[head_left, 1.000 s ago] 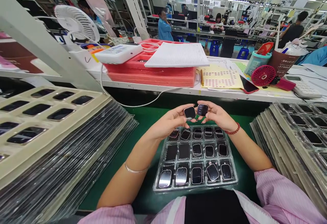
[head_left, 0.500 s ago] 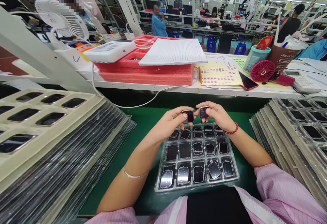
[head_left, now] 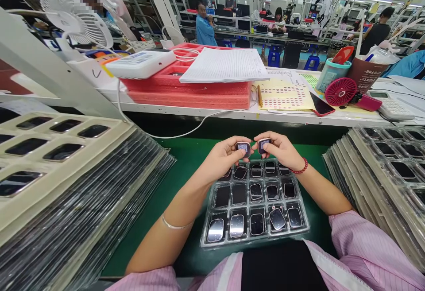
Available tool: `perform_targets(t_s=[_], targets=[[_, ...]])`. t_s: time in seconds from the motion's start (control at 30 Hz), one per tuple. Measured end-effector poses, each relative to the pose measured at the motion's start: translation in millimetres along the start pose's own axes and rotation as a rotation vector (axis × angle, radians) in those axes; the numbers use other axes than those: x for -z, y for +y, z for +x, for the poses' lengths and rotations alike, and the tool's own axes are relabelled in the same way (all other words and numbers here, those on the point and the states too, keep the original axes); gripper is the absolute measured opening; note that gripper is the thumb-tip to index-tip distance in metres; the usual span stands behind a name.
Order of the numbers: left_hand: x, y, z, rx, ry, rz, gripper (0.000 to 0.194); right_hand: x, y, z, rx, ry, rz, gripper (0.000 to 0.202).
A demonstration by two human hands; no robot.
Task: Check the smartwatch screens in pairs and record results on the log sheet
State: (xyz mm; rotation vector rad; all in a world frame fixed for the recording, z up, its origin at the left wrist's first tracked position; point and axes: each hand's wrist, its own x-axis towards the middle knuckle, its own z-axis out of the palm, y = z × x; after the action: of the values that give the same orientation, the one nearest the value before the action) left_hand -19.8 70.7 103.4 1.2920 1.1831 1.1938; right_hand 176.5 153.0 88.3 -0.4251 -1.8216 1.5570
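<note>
left hand [head_left: 229, 156] pinches 1 watch [head_left: 243, 147], right hand [head_left: 281, 149] another watch [head_left: 263, 141], above a tray [head_left: 254, 238]; 2 tray stacks [head_left: 99, 184] flank it.

The person's bare left hand [head_left: 228, 153] and bare right hand [head_left: 279, 148] are held out in front of the body, their fingertips just beside each other. Each is closed in a pinch, fingers bent and thumb pointing inward. The left forearm [head_left: 187, 198], ringed by a thin silver bangle [head_left: 175, 227], slants forward and inward; the right forearm [head_left: 323, 191] mirrors it, a red beaded bracelet [head_left: 304, 167] circling the wrist. Pink striped fabric sleeves [head_left: 361, 233] end near both elbows
</note>
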Motion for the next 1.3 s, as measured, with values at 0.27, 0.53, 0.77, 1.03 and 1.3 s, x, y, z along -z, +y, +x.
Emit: perform_targets(t_s=[0.27, 0.53, 0.77, 1.03, 1.3], targets=[[-2.5, 4.3, -2.0, 0.017, 0.014, 0.000, 0.033, -1.6, 1.1, -0.5, -0.022, 0.017, -0.024, 0.027], [-4.2, 3.2, -2.2, 0.014, 0.015, -0.011, 0.032, -4.2, -1.0, -3.3, -0.030, 0.024, -0.037, 0.028], [-4.7, 4.6, -4.1, 0.006, 0.003, -0.017, 0.030, -5.2, -1.0, -5.0, -0.012, 0.014, -0.055, 0.027], [-5.2, 3.2, -4.2, 0.009, 0.007, 0.001, 0.031, -6.7, -2.3, -6.3, -0.004, 0.015, -0.046, 0.026], [-5.7, 6.2, -5.7, 0.004, -0.014, -0.020, 0.031, -9.6, 1.9, -6.7, -0.001, 0.022, -0.048, 0.026]])
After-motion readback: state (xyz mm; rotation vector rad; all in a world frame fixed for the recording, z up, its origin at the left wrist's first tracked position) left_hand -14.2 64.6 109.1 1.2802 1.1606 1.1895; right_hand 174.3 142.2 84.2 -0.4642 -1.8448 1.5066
